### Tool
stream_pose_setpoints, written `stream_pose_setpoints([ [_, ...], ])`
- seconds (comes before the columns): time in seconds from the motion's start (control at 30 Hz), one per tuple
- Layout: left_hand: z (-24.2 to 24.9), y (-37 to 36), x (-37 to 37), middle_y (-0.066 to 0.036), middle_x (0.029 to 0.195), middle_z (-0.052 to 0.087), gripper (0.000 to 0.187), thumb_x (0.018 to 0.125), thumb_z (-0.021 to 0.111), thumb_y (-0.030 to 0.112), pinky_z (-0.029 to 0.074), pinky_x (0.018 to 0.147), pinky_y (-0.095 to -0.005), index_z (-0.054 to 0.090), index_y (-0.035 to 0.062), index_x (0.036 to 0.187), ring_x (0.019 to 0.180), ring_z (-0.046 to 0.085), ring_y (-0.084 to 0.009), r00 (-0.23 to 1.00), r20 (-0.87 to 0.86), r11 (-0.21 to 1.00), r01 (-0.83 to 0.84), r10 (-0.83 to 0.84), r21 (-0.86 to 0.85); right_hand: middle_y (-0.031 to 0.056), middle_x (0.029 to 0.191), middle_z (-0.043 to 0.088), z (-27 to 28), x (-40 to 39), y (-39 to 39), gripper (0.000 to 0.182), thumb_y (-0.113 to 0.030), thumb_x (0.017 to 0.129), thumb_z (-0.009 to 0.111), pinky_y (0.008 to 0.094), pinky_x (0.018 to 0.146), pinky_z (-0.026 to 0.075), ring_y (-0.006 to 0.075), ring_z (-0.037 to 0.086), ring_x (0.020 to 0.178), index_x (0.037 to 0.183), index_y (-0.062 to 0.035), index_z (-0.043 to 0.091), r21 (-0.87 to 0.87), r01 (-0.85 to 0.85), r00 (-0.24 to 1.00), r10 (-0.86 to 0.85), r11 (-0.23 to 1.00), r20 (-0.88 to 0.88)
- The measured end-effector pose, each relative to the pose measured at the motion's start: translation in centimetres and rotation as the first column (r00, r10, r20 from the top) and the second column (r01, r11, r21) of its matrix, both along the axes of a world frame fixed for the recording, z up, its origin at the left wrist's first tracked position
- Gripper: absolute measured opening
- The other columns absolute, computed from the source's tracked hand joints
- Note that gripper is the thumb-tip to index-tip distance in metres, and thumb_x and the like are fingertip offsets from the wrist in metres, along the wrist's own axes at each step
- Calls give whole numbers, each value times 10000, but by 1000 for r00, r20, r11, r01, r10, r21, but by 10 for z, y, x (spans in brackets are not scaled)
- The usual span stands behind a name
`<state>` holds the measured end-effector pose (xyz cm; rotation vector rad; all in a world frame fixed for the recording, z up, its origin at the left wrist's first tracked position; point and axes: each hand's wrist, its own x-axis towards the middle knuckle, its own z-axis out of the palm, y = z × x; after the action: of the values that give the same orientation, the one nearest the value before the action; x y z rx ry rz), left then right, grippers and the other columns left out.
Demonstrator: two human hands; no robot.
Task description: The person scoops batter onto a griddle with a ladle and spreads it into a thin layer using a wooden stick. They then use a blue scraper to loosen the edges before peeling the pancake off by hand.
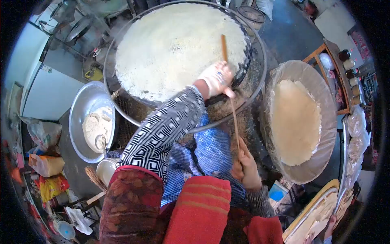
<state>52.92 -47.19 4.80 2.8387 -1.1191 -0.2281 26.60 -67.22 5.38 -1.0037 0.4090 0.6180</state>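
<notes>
A wide pale sheet of batter (174,49) covers the round dark griddle, reaching almost to its edge. My left hand (214,80), in a whitish glove, is over the sheet's near right side. It is closed around a long, thin wooden stick (224,46), whose upper end lies over the batter. The stick runs back toward me, past the griddle's rim. My right hand (248,167) wraps its fingers round the lower end, close to my body.
A metal ring (263,77) surrounds the griddle. At left stands a metal basin (77,122) holding pale batter and a ladle. On the right, a plastic-lined basket (327,134) holds a tan flat sheet (294,122). Another person's hand (332,223) is at lower right, beside a tray (313,207).
</notes>
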Motion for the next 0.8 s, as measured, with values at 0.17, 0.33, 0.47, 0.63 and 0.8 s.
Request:
stream_pose_setpoints([
  [0.17,-32,98,-8,-219,1169,579,888,577,563,708,335,1078,-422,612,-32,1066,1242,455,-393,947,251,980,-187,200,-73,-38,517,313,-17,38,34,555,-281,983,489,232,369,264,66,288,372,1491,-247,268,336,-187,978,208,923,-28],
  [0.33,-43,204,-59,-229,1323,481,901,690,568,648,304,1102,-445,471,-52,1249,1302,398,-379,866,297,911,-412,403,-35,-26,536,411,-22,57,88,536,-235,980,488,235,362,305,85,363,370,1478,-150,310,45,-468,880,461,883,110],
  [0.47,-30,260,-140,-264,1317,465,822,782,590,566,305,1088,-476,433,-63,1288,1275,407,-408,812,293,854,-518,506,-40,-48,692,490,-33,47,135,513,-75,944,553,226,394,344,31,402,444,1433,-149,419,-341,-529,755,614,777,229],
  [0.63,-35,280,-244,-249,1267,479,592,832,640,332,342,1045,-509,468,-54,1247,1196,447,-406,739,273,786,-547,615,-288,209,920,670,-44,31,114,505,-250,904,621,364,612,524,269,686,657,1387,-219,476,-650,-277,598,657,707,459],
  [0.8,-78,277,-243,-235,1158,522,626,783,660,379,283,1082,-535,483,-63,1190,1168,454,-410,786,384,874,-440,485,-204,170,707,635,-112,80,89,398,-320,933,538,414,551,517,351,634,617,1329,-334,504,-817,51,381,745,575,548],
])
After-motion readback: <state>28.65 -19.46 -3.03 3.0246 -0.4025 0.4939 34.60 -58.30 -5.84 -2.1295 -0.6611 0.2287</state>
